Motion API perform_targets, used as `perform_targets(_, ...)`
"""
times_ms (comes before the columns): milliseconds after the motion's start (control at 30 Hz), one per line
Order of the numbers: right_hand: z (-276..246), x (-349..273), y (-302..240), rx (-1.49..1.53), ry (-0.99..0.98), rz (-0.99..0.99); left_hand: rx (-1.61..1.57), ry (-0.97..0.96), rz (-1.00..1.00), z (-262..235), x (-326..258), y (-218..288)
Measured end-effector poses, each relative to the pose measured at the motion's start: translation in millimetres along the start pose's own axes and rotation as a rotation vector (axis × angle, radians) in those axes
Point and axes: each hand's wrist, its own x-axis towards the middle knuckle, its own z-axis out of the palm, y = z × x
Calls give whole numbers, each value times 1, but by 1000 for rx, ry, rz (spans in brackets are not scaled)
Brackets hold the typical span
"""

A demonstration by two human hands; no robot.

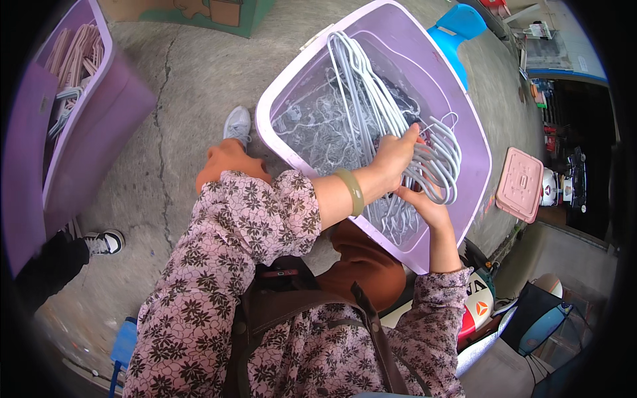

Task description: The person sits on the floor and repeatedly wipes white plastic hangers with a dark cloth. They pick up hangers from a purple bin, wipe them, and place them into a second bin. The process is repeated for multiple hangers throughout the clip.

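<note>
A bundle of several light-grey clothes hangers (371, 89) leans inside a purple tub (474, 159) in front of me. My left hand (396, 156) is closed around the bundle from above, near its middle. Lower and to the right, my right hand (426, 207) grips the same bundle around its near end, its fingers partly hidden by the hangers. Some thin hooks stick out at the right of the bundle. Below the hangers lies a tangle of clear, shiny material (312, 129), perhaps plastic wrapping. More hanger hooks (401, 229) show at the tub's near side.
A second purple tub (113, 132) at the left holds pink hangers (76, 56). Beneath it shows another person's shoe (106, 243). A blue stool (459, 36) stands beyond my tub, and a pink lid (521, 186) lies at its right. At the back is a cardboard box (229, 13).
</note>
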Motion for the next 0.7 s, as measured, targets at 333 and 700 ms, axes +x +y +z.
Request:
perform_targets(333, 11, -4, -7, -163, 198, -56, -41, -212, -77, 1, 1, -16)
perform_targets(700, 4, 7, 23, -241, 379, -192, 165, -159, -42, 0, -12, -34)
